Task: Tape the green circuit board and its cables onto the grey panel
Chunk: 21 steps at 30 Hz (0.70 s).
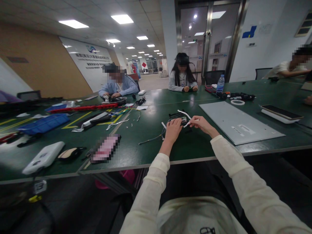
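Note:
My left hand (pixel 172 129) is curled over a small dark device (pixel 182 120) that lies on the green table (pixel 136 149), holding it down. My right hand (pixel 199 123) pinches the end of a thin white strip (pixel 185 114) that loops up from the device. A second white strip end (pixel 163 125) sticks out by my left hand's fingers. A thin grey cable (pixel 150 140) trails from under my left hand toward the left. Both of my arms wear cream sleeves.
A grey metal panel (pixel 240 123) lies right of my hands, with a tape roll (pixel 237 102) and a flat white-and-black device (pixel 280 113) beyond. Left lie a blurred pink item (pixel 106 148), a white box (pixel 44 157) and a blue tray (pixel 44 124). Three people sit across the table.

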Motion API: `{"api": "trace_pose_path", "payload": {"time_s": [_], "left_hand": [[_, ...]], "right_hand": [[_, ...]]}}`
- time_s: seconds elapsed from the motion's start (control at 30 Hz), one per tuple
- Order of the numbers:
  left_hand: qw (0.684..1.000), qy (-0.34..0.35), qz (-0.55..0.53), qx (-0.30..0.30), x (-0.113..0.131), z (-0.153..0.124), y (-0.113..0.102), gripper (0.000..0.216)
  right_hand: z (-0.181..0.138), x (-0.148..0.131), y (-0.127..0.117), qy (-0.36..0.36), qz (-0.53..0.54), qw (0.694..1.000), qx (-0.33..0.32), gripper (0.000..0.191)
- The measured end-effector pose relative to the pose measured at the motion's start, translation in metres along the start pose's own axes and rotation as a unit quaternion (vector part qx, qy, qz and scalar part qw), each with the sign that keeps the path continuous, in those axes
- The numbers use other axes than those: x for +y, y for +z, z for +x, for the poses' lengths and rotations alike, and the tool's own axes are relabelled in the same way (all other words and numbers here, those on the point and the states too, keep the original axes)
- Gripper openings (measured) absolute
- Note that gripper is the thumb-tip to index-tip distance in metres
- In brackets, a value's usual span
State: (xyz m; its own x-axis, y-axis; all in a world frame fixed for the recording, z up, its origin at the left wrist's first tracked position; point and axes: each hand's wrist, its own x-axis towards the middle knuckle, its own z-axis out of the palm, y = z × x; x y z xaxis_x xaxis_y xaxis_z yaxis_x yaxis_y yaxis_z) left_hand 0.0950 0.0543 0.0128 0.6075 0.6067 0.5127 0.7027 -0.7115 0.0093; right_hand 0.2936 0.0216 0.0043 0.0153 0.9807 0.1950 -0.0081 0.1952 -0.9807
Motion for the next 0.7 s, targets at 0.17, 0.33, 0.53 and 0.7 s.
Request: {"api": "trace_pose_path", "payload": {"time_s": [0.17, 0.33, 0.53, 0.7], "left_hand": [[1.0, 0.005, 0.021, 0.017, -0.002, 0.0, 0.002, 0.035], [0.998, 0.005, 0.059, 0.013, -0.004, 0.0, 0.004, 0.034], [0.995, 0.027, 0.094, 0.002, -0.003, 0.0, 0.008, 0.033], [0.993, 0.043, 0.113, -0.001, 0.0, 0.0, 0.008, 0.033]], "right_hand": [[0.006, 0.01, -0.009, -0.025, -0.13, 0.989, 0.072, 0.032], [0.007, 0.013, -0.009, -0.06, -0.166, 0.981, 0.086, 0.035], [0.005, 0.01, 0.002, -0.078, -0.118, 0.987, 0.08, 0.038], [0.005, 0.017, 0.011, -0.137, -0.264, 0.953, 0.063, 0.027]]}}
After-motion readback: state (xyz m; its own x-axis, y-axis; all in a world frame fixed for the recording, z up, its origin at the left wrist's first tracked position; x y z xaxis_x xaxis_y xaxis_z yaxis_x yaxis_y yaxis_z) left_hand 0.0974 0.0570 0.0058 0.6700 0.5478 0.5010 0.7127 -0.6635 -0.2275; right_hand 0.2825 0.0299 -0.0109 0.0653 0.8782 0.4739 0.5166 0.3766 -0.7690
